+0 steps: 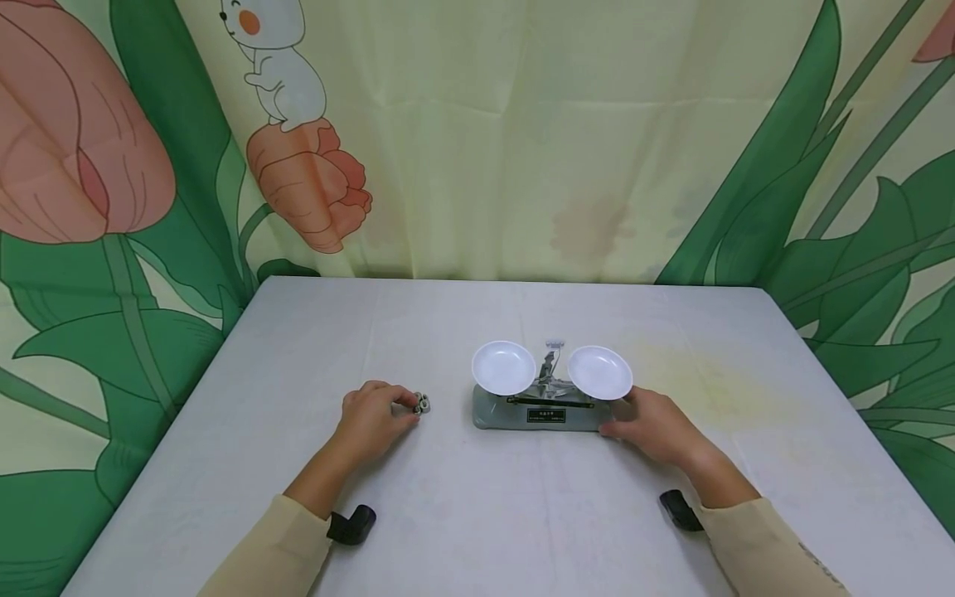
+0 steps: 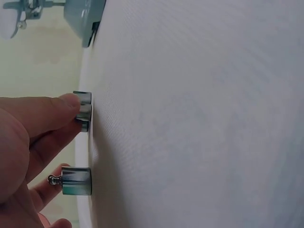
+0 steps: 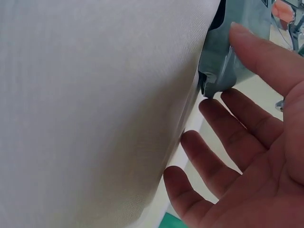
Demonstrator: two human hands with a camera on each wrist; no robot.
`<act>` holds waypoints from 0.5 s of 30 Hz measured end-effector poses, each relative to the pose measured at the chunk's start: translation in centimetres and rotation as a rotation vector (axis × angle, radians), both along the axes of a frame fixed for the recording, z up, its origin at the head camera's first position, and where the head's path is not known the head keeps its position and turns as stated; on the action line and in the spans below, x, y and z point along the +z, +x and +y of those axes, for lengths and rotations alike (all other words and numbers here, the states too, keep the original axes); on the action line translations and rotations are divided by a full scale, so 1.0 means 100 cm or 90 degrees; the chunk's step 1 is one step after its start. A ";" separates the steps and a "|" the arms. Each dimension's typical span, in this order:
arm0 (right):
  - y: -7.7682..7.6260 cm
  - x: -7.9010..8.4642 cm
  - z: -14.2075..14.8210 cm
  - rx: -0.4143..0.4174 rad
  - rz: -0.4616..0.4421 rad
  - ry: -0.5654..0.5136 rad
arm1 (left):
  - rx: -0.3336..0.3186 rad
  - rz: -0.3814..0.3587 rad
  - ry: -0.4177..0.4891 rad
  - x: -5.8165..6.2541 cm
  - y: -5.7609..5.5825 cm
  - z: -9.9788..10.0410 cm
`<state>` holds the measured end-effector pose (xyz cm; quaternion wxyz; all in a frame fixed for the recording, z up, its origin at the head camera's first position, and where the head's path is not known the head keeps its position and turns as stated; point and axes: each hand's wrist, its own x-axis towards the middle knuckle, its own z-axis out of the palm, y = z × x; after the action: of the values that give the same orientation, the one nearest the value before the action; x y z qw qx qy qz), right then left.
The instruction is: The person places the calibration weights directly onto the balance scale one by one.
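On the table stands a balance scale with a grey-green base and two white pans, the left pan and the right pan. My right hand grips the right end of its base, thumb on the front face and fingertips around the end. Left of the scale, my left hand pinches small metal weights between thumb and forefinger, low at the tabletop. A bigger cylindrical weight with a knob stands beside the other fingers in the left wrist view.
A white cloth covers the table. Behind it hangs a curtain printed with leaves, flowers and a small white animal. Black wrist cameras sit at both sleeves, the left camera and the right camera.
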<state>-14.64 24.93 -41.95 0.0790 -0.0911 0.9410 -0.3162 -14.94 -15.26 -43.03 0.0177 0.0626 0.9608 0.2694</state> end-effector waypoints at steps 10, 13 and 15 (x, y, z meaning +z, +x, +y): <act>-0.001 0.000 -0.002 0.002 -0.002 0.019 | 0.003 -0.006 -0.013 0.000 -0.003 0.003; -0.001 0.000 -0.002 0.001 -0.003 0.023 | 0.003 -0.007 -0.017 -0.001 -0.004 0.004; -0.001 0.000 -0.002 0.000 -0.004 0.025 | 0.002 -0.006 -0.019 -0.002 -0.004 0.004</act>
<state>-14.74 24.72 -41.91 0.0838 -0.0887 0.9467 -0.2981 -15.36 -14.89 -43.18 0.0228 0.0593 0.9648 0.2553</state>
